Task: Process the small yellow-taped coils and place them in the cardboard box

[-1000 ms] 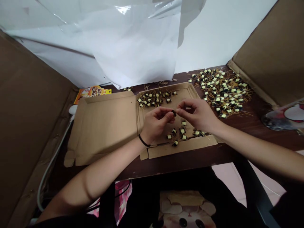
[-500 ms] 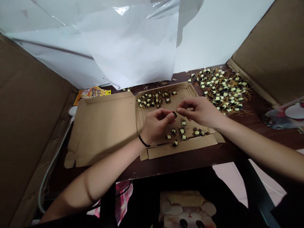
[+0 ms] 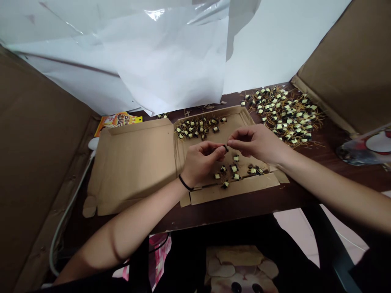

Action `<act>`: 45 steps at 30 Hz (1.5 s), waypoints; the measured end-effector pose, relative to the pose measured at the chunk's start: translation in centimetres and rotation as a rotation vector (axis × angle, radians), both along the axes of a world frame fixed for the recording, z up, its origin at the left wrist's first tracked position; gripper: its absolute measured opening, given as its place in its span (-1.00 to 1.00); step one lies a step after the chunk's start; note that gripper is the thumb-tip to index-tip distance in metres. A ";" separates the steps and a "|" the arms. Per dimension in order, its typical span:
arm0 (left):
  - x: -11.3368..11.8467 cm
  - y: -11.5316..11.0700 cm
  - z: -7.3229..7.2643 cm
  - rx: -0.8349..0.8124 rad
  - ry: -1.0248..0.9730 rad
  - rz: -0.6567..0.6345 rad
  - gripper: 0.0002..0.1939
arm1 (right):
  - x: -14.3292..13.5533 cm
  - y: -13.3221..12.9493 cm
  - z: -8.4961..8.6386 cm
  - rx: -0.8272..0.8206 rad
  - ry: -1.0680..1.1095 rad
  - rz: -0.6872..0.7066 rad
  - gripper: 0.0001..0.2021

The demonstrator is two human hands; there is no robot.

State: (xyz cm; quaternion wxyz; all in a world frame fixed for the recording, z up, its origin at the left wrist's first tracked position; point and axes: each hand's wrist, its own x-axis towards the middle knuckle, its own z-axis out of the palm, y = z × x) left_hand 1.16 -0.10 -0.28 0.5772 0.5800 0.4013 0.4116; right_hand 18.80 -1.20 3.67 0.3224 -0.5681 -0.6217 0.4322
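Observation:
Over the open cardboard box (image 3: 235,192), my left hand (image 3: 200,162) pinches a small black transformer (image 3: 226,148) between thumb and fingertips. Just to its right, my right hand (image 3: 259,142) has thumb and forefinger pressed together close to the transformer; whatever sits between them is too fine to make out. Below the hands, several loose transformers (image 3: 234,168) with yellow-taped tops and black bases lie scattered in the box. A cluster of similar transformers (image 3: 195,128) fills the box's back left corner. Thin copper-coloured wires stick out of some.
A big heap of wired transformers (image 3: 287,116) covers the table right of the box. The box lid (image 3: 137,167) lies folded out left, near a yellow snack packet (image 3: 119,120) and white cable (image 3: 71,203). A clear plastic container (image 3: 366,146) stands right. Cardboard walls flank both sides.
The transformer in my left hand has tilted slightly, and the right thumb and forefinger have shifted a little. Nothing else has visibly moved.

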 end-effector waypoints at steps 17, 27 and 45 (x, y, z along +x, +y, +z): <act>0.1 0.0 0.0 -0.025 0.011 0.040 -0.80 | -0.1 -0.5 -0.4 0.470 -0.254 0.089 -0.85; 0.1 0.0 -0.2 -0.039 -0.075 0.011 -0.72 | 0.0 -0.1 -0.7 0.483 -0.193 0.130 -0.84; 0.2 0.0 -0.5 0.025 -0.111 0.003 -0.78 | -0.7 -0.6 -1.2 0.446 -0.278 -0.009 -0.85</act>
